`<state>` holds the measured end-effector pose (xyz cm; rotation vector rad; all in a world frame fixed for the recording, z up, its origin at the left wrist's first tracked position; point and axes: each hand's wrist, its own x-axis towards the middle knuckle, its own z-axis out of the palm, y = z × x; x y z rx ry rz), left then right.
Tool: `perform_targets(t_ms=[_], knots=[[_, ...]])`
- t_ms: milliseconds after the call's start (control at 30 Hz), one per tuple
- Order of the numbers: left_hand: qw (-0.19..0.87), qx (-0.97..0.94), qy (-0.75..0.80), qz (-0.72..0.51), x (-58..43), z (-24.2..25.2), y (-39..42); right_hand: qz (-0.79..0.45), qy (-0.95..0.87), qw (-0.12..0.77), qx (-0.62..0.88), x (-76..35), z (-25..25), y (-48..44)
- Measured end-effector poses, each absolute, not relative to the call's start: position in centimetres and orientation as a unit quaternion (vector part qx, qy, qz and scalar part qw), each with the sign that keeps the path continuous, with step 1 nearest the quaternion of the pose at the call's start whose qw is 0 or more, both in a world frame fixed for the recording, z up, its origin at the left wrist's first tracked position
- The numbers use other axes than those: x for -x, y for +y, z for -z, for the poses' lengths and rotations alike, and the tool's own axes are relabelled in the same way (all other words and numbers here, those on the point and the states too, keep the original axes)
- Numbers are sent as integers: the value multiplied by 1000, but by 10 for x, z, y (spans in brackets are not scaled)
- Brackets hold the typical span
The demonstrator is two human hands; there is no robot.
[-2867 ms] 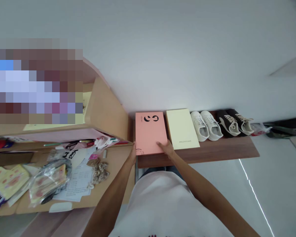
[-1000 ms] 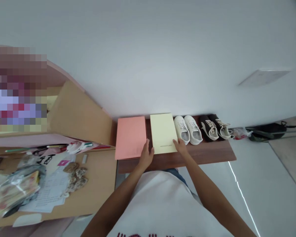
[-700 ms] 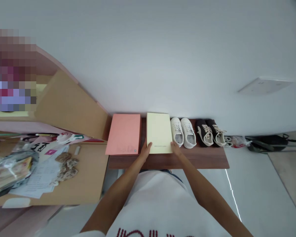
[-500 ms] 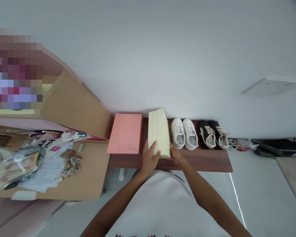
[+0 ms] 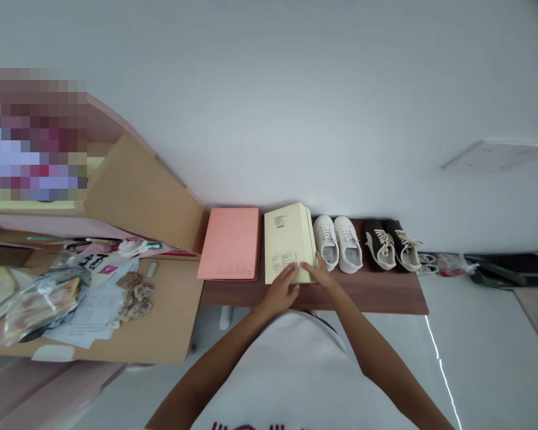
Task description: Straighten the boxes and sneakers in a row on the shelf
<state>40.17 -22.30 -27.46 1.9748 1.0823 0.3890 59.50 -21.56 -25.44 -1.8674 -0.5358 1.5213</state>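
A cream shoebox (image 5: 289,239) with small printed labels on its upper face rests on the dark wooden bench, slightly turned. My left hand (image 5: 283,291) grips its front edge, fingers over the top. At the front right corner, my right hand (image 5: 323,276) holds the box with the thumb on top; some of its fingers are hidden. A pink box (image 5: 231,243) lies just to the left. Close on the right stands a pair of white sneakers (image 5: 338,243), and beyond them a pair of black sneakers (image 5: 392,245) with cream laces.
The brown bench (image 5: 376,295) runs along the white wall. To the left is a desk (image 5: 170,322) with papers, plastic-wrapped packets and a patterned scrunchie (image 5: 134,300). A plastic bag (image 5: 452,264) and a dark bag (image 5: 511,269) lie past the bench's right end.
The shoebox has been turned over so a broad face with printed labels shows and it sits lower on the bench. My left hand has moved from its upper face to the front edge.
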Motion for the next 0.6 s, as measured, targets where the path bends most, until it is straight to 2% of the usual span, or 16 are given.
perform_targets(t_ms=[133,267,400,500,600], knots=[[357,-737,569,-72,-391,285,-219,-595,-188,335,706,-592,269,-212],[327,-736,592,-28,-390,286,-220,-582,-204,365,697,-596,280,-220],[303,-732,605,-76,-411,278,-224,-432,-291,376,766,-621,282,-235],[333,-757,543,-146,-449,271,-223,-307,-333,382,806,-658,280,-241],[422,-752,474,-178,-511,272,-216,-307,-346,348,816,-696,278,-238]])
